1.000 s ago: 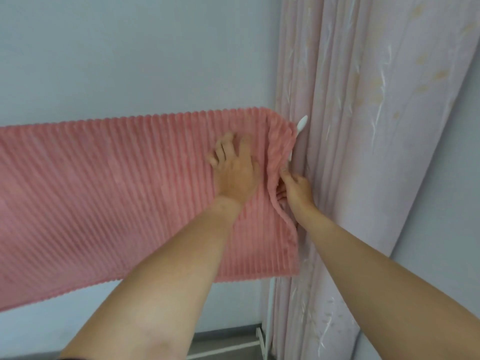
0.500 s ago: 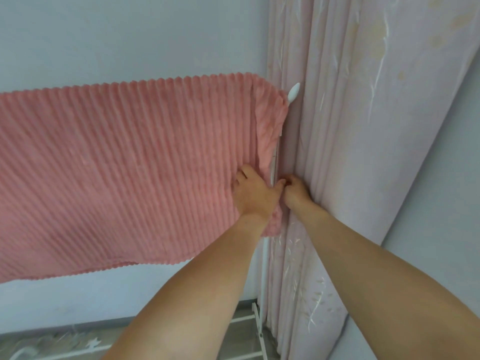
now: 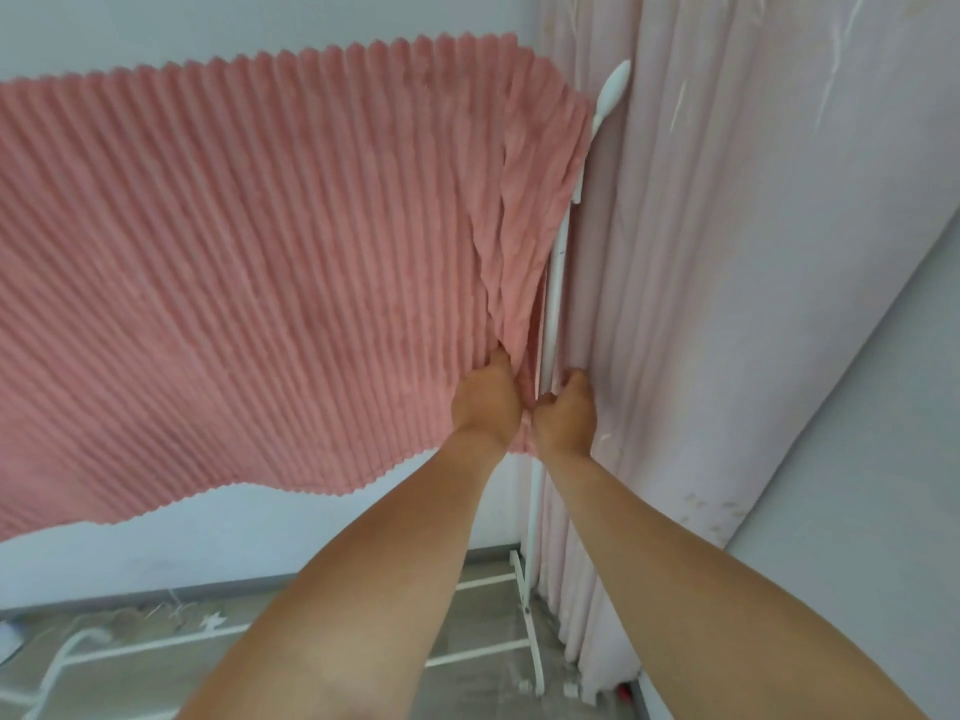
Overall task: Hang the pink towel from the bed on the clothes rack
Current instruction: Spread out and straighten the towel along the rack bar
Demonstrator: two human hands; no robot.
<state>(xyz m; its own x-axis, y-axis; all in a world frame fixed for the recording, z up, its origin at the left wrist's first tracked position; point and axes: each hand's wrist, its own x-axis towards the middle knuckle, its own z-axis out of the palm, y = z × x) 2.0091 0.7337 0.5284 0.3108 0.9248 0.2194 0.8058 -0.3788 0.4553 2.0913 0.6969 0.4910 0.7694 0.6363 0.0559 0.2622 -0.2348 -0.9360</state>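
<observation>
The pink ribbed towel (image 3: 234,262) hangs spread over the top bar of the white clothes rack (image 3: 553,298), whose right upright shows beside the towel's right edge. My left hand (image 3: 485,400) grips the towel's lower right part, where the fabric bunches into folds. My right hand (image 3: 566,413) is right beside it, fingers curled on the towel's edge next to the rack's upright. The top bar itself is hidden under the towel.
A pale pink curtain (image 3: 727,252) hangs directly right of the rack, touching it. A light wall (image 3: 208,23) is behind the towel. The rack's white base bars (image 3: 524,615) and a white cable (image 3: 62,662) lie on the floor below.
Both hands slid down the towel's right edge, from near the top to its lower corner. The fabric there is now pulled into folds. The view tilted downward, showing the floor.
</observation>
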